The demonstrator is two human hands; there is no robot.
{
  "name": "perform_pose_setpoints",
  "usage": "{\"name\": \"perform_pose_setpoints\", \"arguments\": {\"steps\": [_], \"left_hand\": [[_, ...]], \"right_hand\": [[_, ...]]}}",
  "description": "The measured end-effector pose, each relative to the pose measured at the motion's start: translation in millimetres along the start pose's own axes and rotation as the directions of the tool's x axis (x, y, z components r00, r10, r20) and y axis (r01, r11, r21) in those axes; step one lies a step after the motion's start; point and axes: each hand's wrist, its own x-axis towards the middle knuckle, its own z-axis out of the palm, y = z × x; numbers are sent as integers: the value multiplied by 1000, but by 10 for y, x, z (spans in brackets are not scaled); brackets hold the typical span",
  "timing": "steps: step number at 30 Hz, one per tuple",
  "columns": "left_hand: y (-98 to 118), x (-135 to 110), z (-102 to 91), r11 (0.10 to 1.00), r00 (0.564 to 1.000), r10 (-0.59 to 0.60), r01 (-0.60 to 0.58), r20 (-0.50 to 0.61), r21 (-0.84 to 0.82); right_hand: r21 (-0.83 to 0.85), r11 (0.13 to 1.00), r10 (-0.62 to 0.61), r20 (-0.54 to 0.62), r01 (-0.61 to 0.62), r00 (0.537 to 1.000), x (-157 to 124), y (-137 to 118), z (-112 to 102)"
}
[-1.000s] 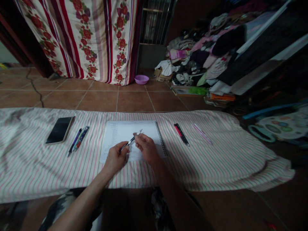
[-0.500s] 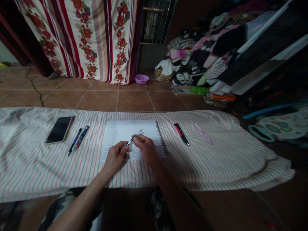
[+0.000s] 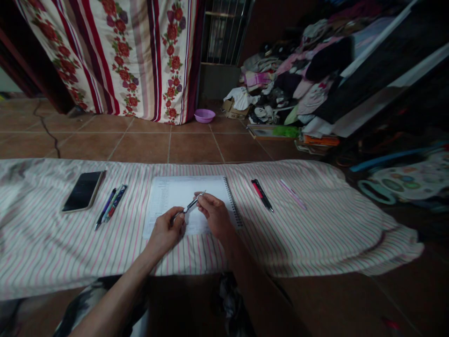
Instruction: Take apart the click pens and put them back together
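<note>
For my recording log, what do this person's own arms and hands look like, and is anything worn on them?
The left hand and right hand are bare, without gloves, and the forearms show no sleeves. No watch or bracelet can be made out; rings are too small to tell. Black-and-white patterned clothing shows near the forearms.

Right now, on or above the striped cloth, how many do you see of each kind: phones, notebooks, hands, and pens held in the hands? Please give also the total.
Phone: 1
Spiral notebook: 1
Hands, left hand and right hand: 2
Held pen: 1
Total: 5
</note>
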Motion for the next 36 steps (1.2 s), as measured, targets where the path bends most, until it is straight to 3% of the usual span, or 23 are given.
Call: {"name": "perform_pose_setpoints", "arguments": {"steps": [8, 18, 28, 32, 36], "left_hand": [[-113, 29, -35, 996, 998, 52, -55, 38, 70], [-68, 42, -15, 995, 993, -67, 74, 92, -66], [-90, 23, -81, 962, 987, 157, -144, -40, 232], [-53, -1, -65, 937, 985, 161, -136, -53, 322], [-44, -5, -47, 945, 991, 129, -114, -28, 306]], "right_hand": [[-95, 992, -83, 52, 87, 995, 2, 41, -21], [-50, 997, -51, 57, 54, 997, -10, 15, 3], [-102, 994, -34, -27, 31, 999, -7, 4, 11], [-10, 999, -35, -10, 35, 999, 1, 24, 25], [44, 999, -28, 0, 28, 1000, 5, 31, 14]]}}
